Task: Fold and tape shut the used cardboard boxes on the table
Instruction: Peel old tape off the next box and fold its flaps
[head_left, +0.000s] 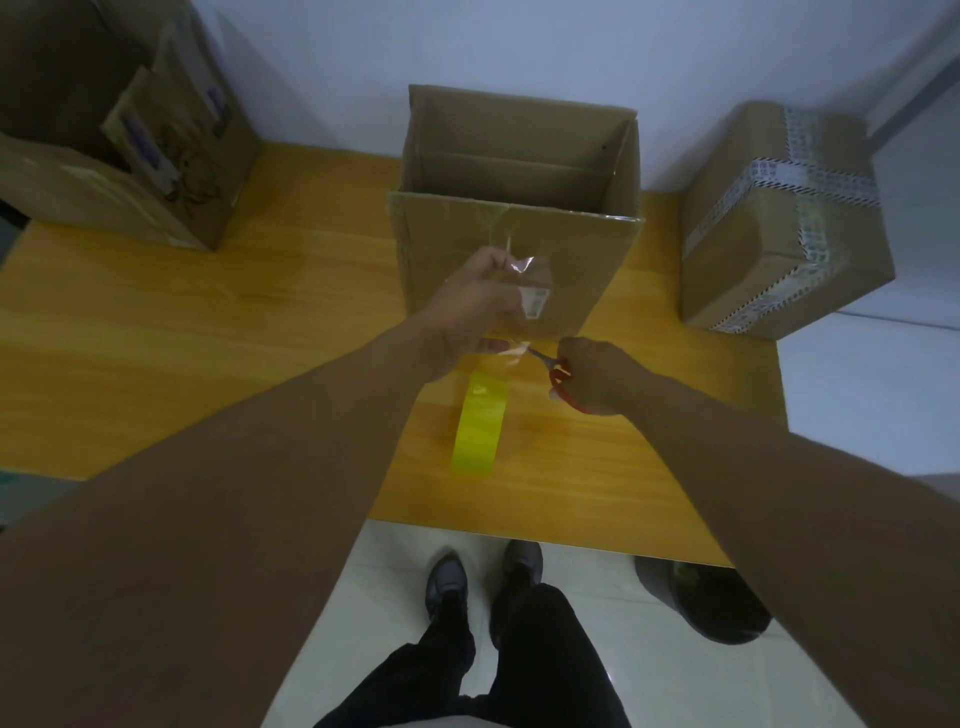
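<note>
Hands busy: left hand (470, 306) pinches tape strip (519, 270) taut vs. open box (452, 239) (at 12 o'clock on the surface (234, 322)), right hand (597, 376) grips scissors (556, 376) at strip's 4 o'clock, roll (480, 426) at 6, so imo snip near roll w/o slackening.

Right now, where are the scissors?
Head view, just right of centre: the red-handled scissors are gripped in the right hand, blades at the clear tape held by the left hand, above the yellow tape roll.
</note>
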